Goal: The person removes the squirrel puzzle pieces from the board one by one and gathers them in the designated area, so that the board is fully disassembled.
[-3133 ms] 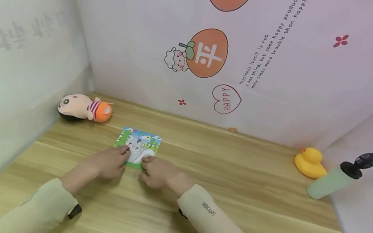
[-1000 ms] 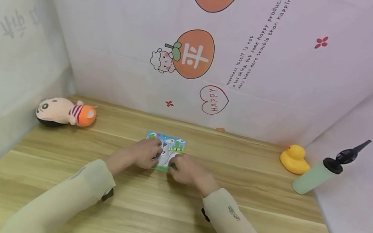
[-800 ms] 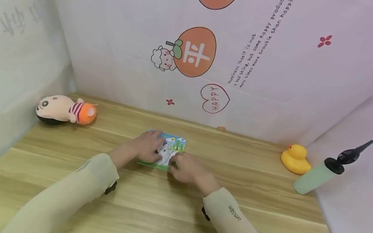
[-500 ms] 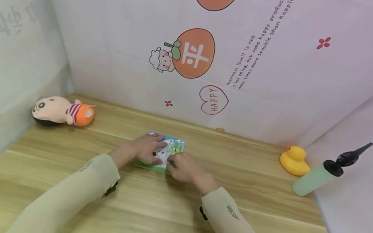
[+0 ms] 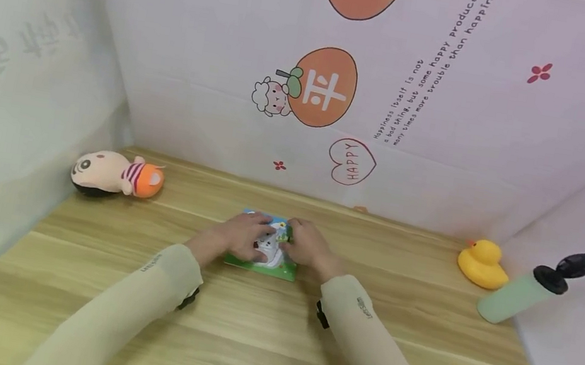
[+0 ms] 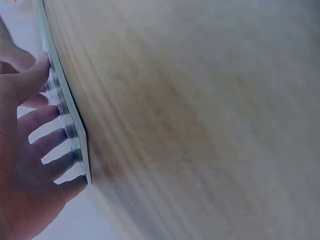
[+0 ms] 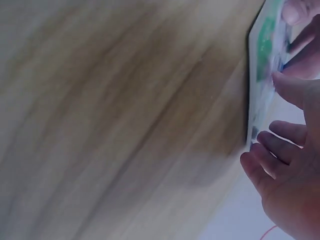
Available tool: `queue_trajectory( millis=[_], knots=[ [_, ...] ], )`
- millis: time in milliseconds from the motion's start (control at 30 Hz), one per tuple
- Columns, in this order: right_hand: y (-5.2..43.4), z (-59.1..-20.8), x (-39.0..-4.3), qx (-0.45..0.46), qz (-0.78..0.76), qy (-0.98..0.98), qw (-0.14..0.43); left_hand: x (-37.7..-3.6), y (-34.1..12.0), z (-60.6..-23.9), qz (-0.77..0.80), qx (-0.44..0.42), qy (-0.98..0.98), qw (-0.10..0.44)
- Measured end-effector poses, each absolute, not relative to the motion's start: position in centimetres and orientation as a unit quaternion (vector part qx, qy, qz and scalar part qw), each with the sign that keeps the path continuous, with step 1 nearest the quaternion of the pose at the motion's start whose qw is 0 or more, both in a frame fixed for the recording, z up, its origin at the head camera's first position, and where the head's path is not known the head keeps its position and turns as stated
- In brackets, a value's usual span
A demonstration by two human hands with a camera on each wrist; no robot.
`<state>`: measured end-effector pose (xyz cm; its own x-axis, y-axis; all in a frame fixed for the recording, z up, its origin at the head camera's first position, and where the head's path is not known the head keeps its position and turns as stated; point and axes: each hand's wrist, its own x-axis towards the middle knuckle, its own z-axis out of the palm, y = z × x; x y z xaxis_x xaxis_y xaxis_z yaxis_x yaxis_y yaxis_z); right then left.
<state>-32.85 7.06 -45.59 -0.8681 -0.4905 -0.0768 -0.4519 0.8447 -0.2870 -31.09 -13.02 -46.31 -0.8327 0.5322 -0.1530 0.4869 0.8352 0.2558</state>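
Note:
A square picture board (image 5: 278, 270) with a grey cartoon animal on a green and blue ground lies flat on the table. My left hand (image 5: 245, 235) rests across its left half, fingers spread; in the left wrist view the fingertips touch the face of the board (image 6: 70, 120). My right hand (image 5: 311, 246) is at the upper right of the board, covering that corner. In the right wrist view its thumb and fingertips touch the board (image 7: 265, 55) near the edge, with nothing gripped. Both hands hide much of the picture.
A plush doll (image 5: 116, 174) lies at the back left of the wooden table (image 5: 245, 334). At the right are a yellow rubber duck (image 5: 482, 264) and a pale green hand pump (image 5: 518, 298) with a black nozzle. Printed cloth walls (image 5: 197, 97) enclose the back and sides.
The board has moved right from its earlier place nearer the doll. My left hand has spread over it, and my right hand has gone from the lower right up to the upper right.

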Motion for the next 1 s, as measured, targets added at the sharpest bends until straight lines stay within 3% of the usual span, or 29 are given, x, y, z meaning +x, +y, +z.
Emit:
queue_trajectory(
  millis=[467,1000],
  knots=[
    [6.3,-45.6,-33.6,-0.223,-0.133,0.963,0.065,-31.5,-12.6,-46.6,0.085,0.258,0.957,0.099],
    [6.4,-45.9,-34.6,-0.202,-0.173,0.96,0.085,-31.4,-13.2,-46.6,0.076,0.304,0.945,0.093]
  ],
)
